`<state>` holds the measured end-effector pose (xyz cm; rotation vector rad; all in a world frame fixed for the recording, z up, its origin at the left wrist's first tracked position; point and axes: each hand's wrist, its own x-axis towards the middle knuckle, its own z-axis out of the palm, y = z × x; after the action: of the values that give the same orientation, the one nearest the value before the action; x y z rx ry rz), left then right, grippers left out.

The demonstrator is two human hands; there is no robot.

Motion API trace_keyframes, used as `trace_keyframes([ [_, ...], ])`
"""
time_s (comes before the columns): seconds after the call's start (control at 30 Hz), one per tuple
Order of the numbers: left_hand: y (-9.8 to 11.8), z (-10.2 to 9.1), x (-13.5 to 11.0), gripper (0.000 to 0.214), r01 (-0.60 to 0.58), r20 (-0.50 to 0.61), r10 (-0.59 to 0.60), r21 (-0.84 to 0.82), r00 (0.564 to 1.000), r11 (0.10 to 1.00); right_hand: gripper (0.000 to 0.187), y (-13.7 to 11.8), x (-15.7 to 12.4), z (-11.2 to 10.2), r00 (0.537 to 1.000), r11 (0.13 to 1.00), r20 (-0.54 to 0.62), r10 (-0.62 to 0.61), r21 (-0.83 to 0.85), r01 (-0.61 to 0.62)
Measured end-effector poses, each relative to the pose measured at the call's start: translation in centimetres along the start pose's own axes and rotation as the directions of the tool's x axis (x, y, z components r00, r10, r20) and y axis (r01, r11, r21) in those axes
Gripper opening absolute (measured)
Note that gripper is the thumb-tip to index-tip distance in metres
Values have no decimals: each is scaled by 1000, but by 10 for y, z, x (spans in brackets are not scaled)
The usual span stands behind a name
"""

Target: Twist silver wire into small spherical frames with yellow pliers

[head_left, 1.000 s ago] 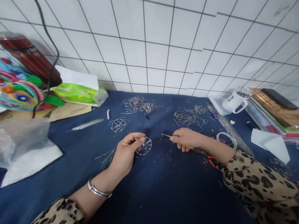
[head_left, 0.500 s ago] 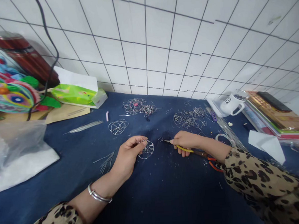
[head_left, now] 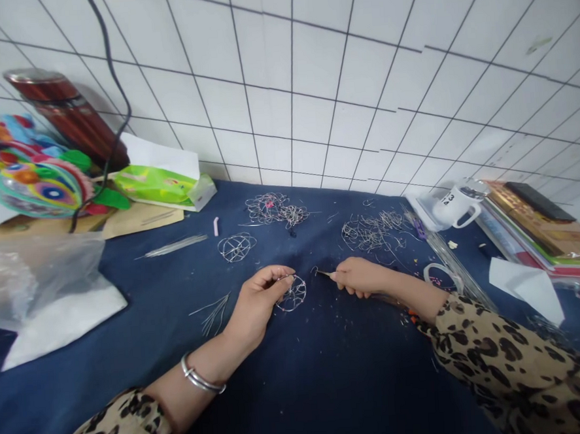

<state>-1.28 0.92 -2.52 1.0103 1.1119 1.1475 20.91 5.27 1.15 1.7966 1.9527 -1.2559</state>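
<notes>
My left hand [head_left: 261,296] pinches the edge of a round wire frame [head_left: 293,296] between thumb and fingers. The frame is a silver ring with bent wires across its inside. My right hand [head_left: 360,276] is closed around a pair of pliers [head_left: 325,274], whose thin nose points left. A short curled piece of wire [head_left: 315,270] shows at the pliers' tip, apart from the frame. The pliers' handles are mostly hidden under my right hand. Behind my left hand lies a second round wire frame [head_left: 237,247] on the blue cloth [head_left: 300,380].
Tangled wire pieces form a pile [head_left: 276,210] at the back and another pile [head_left: 374,230] behind my right hand. Loose straight wires [head_left: 216,314] lie left of my left hand. A white mug [head_left: 459,205] and a tape roll [head_left: 442,277] stand right; a plastic bag [head_left: 52,277] lies left.
My right hand has rolled over, so the pliers' yellow handle is now hidden. The whole view has shifted slightly, with things appearing further right. My left hand keeps its pinch on the wire frame.
</notes>
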Motion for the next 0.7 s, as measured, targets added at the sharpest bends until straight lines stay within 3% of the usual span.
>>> trace_keyframes([
  [0.23,-2,1,-2,19,-6,22,6,0,1000,1000,38,-6,-30,16,958,977,-247,-149,-184,104],
  [0.37,-3,2,-3,20,-4,54,3,18,999,1000,35,-3,-47,36,875,937,-411,-257,-326,122],
  [0.7,-5,5,-7,17,-43,118,31,102,993,994,32,11,-51,67,776,954,-555,-301,-180,241],
])
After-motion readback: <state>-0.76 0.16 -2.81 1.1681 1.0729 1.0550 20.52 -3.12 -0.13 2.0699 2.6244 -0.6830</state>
